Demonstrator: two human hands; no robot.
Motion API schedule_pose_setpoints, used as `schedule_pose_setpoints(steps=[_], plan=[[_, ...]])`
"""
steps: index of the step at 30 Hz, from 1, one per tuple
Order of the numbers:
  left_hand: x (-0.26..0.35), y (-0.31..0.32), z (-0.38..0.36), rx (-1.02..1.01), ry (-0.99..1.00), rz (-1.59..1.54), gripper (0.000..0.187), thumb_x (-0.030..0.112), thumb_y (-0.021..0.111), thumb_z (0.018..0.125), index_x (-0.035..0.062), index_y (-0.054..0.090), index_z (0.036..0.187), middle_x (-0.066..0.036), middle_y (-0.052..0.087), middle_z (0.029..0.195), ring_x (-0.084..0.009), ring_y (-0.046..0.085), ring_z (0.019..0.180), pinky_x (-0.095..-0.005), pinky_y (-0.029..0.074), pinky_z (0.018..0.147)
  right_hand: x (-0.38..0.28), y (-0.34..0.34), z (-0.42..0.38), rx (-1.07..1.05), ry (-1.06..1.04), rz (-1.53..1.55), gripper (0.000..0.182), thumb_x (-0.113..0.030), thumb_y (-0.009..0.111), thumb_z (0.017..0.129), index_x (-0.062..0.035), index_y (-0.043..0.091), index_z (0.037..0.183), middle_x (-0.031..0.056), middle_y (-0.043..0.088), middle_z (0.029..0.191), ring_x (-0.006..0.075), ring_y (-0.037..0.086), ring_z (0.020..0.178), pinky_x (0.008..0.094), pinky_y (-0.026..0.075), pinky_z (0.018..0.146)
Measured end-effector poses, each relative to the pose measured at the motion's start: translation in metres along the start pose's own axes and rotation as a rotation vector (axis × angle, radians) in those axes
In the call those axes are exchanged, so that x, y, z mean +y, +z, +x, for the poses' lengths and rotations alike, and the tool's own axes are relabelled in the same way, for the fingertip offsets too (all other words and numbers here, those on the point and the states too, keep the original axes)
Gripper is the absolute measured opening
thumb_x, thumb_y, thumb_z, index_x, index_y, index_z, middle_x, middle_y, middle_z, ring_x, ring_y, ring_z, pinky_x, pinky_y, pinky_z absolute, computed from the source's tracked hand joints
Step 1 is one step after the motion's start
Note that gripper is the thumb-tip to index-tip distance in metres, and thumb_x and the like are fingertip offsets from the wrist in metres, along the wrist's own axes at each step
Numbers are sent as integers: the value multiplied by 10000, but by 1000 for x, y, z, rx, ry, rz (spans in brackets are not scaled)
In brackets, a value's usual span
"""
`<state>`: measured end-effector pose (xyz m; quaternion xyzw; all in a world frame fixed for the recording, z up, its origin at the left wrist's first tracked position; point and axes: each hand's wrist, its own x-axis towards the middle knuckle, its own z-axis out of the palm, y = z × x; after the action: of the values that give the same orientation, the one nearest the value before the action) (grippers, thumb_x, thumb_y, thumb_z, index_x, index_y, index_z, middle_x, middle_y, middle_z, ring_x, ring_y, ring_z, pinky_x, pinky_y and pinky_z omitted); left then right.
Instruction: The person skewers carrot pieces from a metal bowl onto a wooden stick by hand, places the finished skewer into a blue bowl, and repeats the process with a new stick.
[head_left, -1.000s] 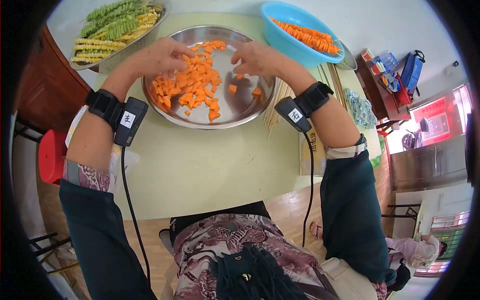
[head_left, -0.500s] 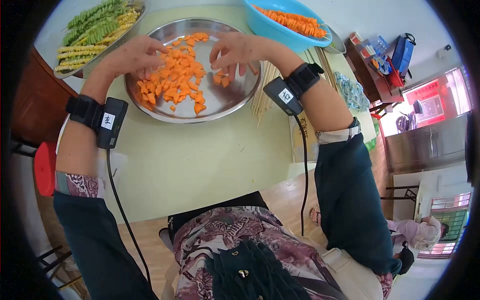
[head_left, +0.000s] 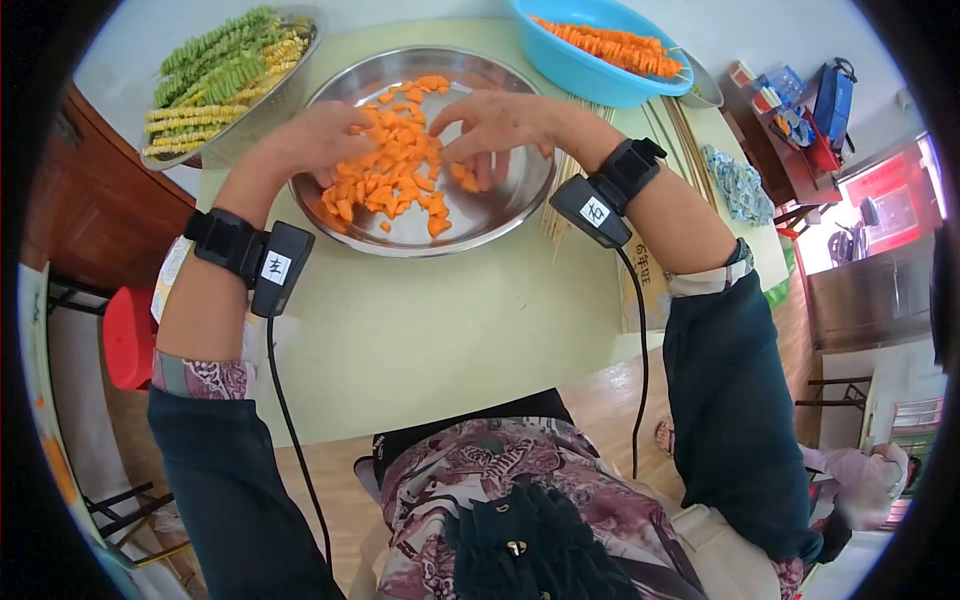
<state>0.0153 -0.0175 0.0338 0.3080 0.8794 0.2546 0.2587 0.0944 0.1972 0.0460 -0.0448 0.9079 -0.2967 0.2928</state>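
Observation:
A round steel bowl (head_left: 470, 225) stands on the pale table, with a pile of orange carrot pieces (head_left: 400, 165) in its left and middle part. Over the pile's left side is my left hand (head_left: 325, 140); its fingertips are blurred and partly hidden among the pieces. On the right, inside the bowl, my right hand (head_left: 490, 130) has its thumb and index finger apart, with the other fingers bent down beside a few loose carrot pieces (head_left: 464, 178). Nothing is seen gripped in the right hand.
A steel tray (head_left: 300, 85) holds green and yellow vegetable skewers. The blue basin (head_left: 590, 85) holds carrot skewers. Wooden sticks (head_left: 685, 145), a patterned cloth (head_left: 738, 185) and a printed packet (head_left: 645, 290) lie right. A red stool (head_left: 128, 338) stands left; another person (head_left: 860, 480) is lower right.
The whole view has shifted, so the table and bowl appear further right and slightly lower. My left hand reaches a little further over the carrot pile; my right hand keeps about the same place.

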Motion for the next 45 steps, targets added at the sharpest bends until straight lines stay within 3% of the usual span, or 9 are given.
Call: schedule_pose_setpoints(steps=[6, 14, 16, 18, 22, 28, 36, 43, 45], plan=[[-2, 2, 2, 77, 204, -393, 467, 244, 593, 819, 10, 481, 1208, -82, 574, 948, -119, 586, 568, -202, 487, 461, -4, 5, 4, 204, -478, 287, 534, -177, 527, 813, 26, 367, 1280, 156, 624, 931, 213, 645, 796, 273, 543, 629], [-20, -21, 13, 325, 193, -213, 351, 174, 561, 821, -8, 552, 1122, -66, 624, 862, -82, 584, 600, -211, 468, 458, -25, 20, -12, -348, -369, -123, 362, -155, 466, 816, -43, 552, 1149, 87, 637, 841, 144, 609, 768, 278, 506, 658], [-21, -22, 14, 368, 191, -183, 328, 160, 558, 816, -10, 571, 1096, -59, 633, 824, -78, 583, 604, -210, 463, 460, -16, 26, 0, -276, -440, -168, 356, -166, 487, 794, -56, 578, 1120, 91, 642, 821, 173, 602, 717, 297, 487, 703], [-20, -23, 14, 413, 213, -142, 314, 147, 557, 808, -12, 582, 1077, -57, 641, 810, -88, 583, 602, -208, 462, 490, -4, 22, 10, 141, -677, -322, 390, -179, 518, 769, -56, 565, 1136, 96, 648, 824, 214, 597, 731, 311, 464, 759], [-27, -22, 21, 504, 342, -52, 360, 207, 568, 775, -20, 592, 1053, -55, 603, 640, -93, 573, 593, -227, 435, 487, 11, 7, 18, 447, -569, -361, 374, -183, 545, 756, -45, 577, 1102, 115, 648, 857, 260, 586, 804, 332, 458, 769], [-19, -14, 10, 266, 62, -102, 437, 203, 568, 802, 13, 506, 1190, -84, 607, 947, -115, 570, 710, -241, 479, 595, 35, 3, 36, 731, -361, -502, 442, -144, 526, 750, -42, 488, 1178, 162, 610, 931, 310, 549, 927, 371, 445, 784], [-11, -5, 9, -11, 179, -308, 542, 247, 588, 815, 40, 412, 1285, -109, 538, 1095, -139, 524, 970, -253, 478, 747, 13, 22, 32, 329, -592, -245, 498, -147, 584, 719, -46, 482, 1195, 170, 602, 922, 308, 573, 864, 380, 455, 736], [-7, -8, 7, -73, 181, -323, 515, 252, 580, 832, 2, 431, 1258, -87, 572, 1027, -135, 553, 927, -255, 487, 740, 9, 19, 27, 301, -599, -171, 486, -140, 540, 766, -116, 469, 1246, 92, 600, 1017, 224, 578, 848, 318, 465, 745], [-5, -8, 4, -64, 149, -344, 480, 253, 579, 834, 6, 465, 1229, -69, 597, 953, -125, 572, 868, -248, 495, 710, 6, 18, 23, 234, -549, 144, 452, -143, 531, 776, -110, 491, 1225, 81, 613, 1014, 215, 591, 828, 325, 475, 737]])
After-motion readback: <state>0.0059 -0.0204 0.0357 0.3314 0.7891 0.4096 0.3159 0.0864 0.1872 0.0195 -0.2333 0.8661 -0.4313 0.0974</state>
